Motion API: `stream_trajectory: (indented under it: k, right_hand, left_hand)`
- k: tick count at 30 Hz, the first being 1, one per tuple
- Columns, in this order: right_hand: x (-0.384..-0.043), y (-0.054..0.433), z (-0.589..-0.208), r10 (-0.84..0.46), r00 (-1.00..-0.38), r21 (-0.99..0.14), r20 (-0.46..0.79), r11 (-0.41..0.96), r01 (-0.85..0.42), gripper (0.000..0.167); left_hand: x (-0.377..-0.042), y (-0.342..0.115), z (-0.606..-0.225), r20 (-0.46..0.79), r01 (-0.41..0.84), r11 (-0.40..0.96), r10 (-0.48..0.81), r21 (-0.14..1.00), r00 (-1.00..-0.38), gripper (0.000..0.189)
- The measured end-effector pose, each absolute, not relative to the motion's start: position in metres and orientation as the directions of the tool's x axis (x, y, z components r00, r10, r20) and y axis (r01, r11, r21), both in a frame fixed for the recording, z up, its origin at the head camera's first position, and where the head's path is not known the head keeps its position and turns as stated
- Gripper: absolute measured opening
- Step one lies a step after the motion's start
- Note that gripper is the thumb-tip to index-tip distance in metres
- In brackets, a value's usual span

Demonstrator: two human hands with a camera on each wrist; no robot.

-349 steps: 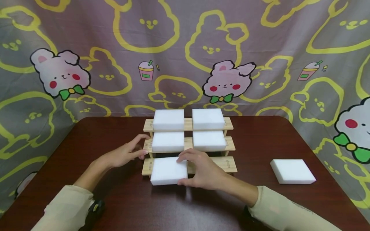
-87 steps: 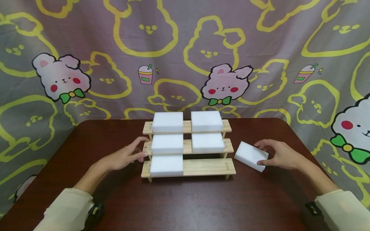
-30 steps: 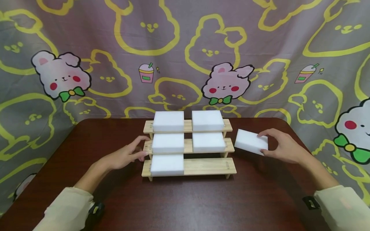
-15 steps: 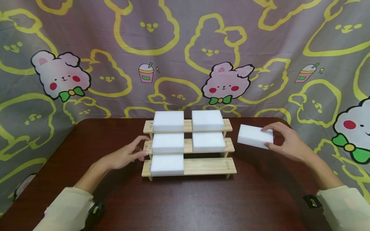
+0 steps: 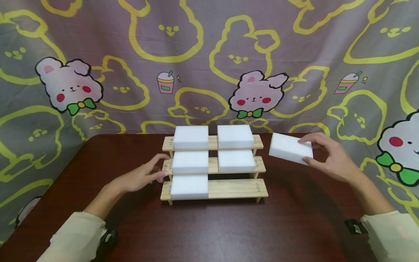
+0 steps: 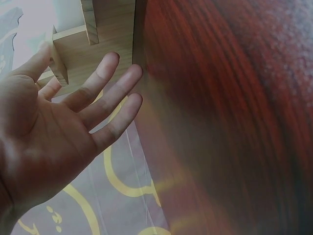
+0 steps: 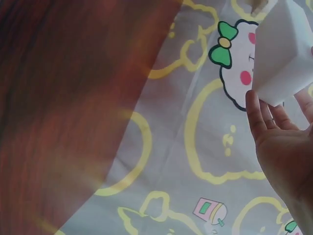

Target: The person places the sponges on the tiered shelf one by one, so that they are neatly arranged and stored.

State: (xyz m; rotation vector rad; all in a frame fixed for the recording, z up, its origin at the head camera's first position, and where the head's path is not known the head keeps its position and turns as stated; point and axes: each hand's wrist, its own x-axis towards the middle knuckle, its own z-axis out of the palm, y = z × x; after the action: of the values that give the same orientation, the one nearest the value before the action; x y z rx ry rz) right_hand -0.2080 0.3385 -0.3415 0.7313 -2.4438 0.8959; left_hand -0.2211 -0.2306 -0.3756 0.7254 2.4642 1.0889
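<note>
In the head view, my right hand [image 5: 334, 156] pinches a white sponge block [image 5: 288, 147] between thumb and fingers. The block is in the air to the right of a three-tier wooden display rack [image 5: 237, 188], tilted slightly down toward the hand. The right wrist view has the same block [image 7: 281, 58] above the fingers of the right hand [image 7: 286, 147]. My left hand [image 5: 140, 176] holds the left end of the rack's middle tier between thumb and index finger. In the left wrist view, the other fingers of that hand [image 6: 54, 132] spread away from the wood [image 6: 58, 58].
Two white blocks sit on the top tier, left [image 5: 191, 136] and right [image 5: 235, 135]. The middle tier bears two more, left [image 5: 190, 161] and right [image 5: 236, 160]. One block [image 5: 189, 186] lies on the bottom tier's left half. A patterned curtain [image 5: 203, 65] hangs behind the dark red table [image 5: 209, 233].
My right hand reached the block that lay on the table at right, picked it up and raised it beside the rack. Earlier, it let go of the bottom-left block. The left hand stays put.
</note>
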Motion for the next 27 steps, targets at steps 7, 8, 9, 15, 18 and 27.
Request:
stream_trajectory:
  k: [7,8,9,15,18,27]
  right_hand:
    - [-0.201,0.333,-0.331,-0.339,-0.751,-0.488,0.567,0.595,-0.638,0.056]
    - [-0.201,0.332,-0.33,-0.342,-0.749,-0.489,0.567,0.592,-0.641,0.056]
    - [-0.2,0.332,-0.329,-0.346,-0.746,-0.486,0.568,0.59,-0.644,0.056]
    - [-0.194,0.32,-0.323,-0.371,-0.749,-0.488,0.549,0.586,-0.647,0.06]
    - [-0.191,0.313,-0.32,-0.405,-0.737,-0.484,0.541,0.566,-0.667,0.061]
    - [-0.187,0.297,-0.316,-0.488,-0.671,-0.422,0.558,0.529,-0.736,0.063]
  left_hand:
    - [-0.221,-0.23,-0.375,-0.108,0.31,0.573,0.58,0.758,-0.807,0.052]
    - [-0.221,-0.231,-0.375,-0.109,0.311,0.573,0.581,0.758,-0.807,0.052]
    - [-0.221,-0.231,-0.375,-0.111,0.308,0.574,0.58,0.759,-0.807,0.052]
    - [-0.222,-0.231,-0.376,-0.119,0.299,0.576,0.577,0.761,-0.808,0.052]
    - [-0.223,-0.231,-0.376,-0.119,0.298,0.578,0.575,0.759,-0.81,0.052]
    - [-0.221,-0.23,-0.375,-0.107,0.304,0.566,0.579,0.766,-0.808,0.052]
